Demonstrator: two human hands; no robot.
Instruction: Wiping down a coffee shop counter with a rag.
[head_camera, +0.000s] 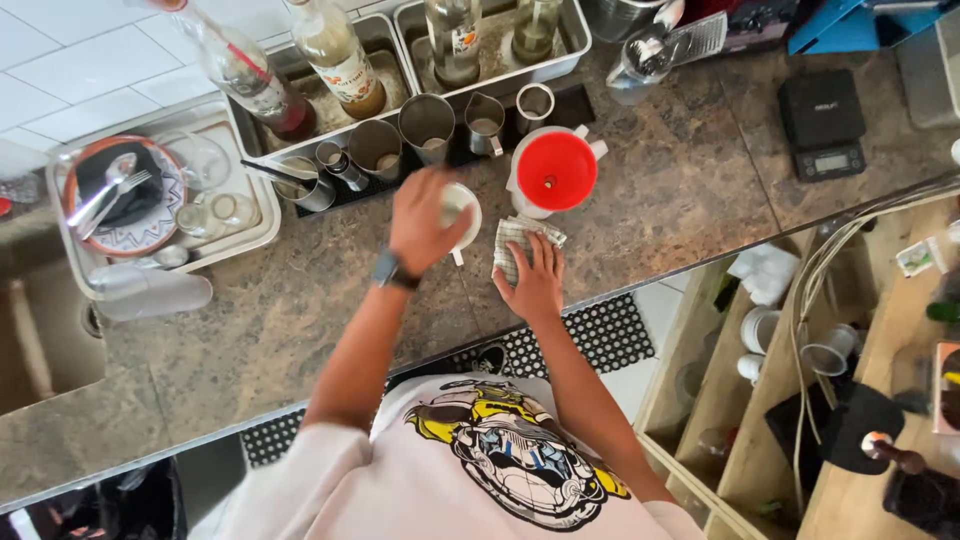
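The white cup (462, 215) is gripped from above by the left hand (425, 222), apparently for steadying; the folded cloth (520, 245) is pressed flat to the table (300, 300) by the spread right hand (533, 283).

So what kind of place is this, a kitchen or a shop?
Probably a café or drinks bar counter. A row of metal jugs stands at the back, tall syrup bottles sit in steel trays, and a small black scale rests on the stone counter.

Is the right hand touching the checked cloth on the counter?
Touching. The head view shows the right hand lying flat on the checked cloth, fingers overlapping its lower edge.
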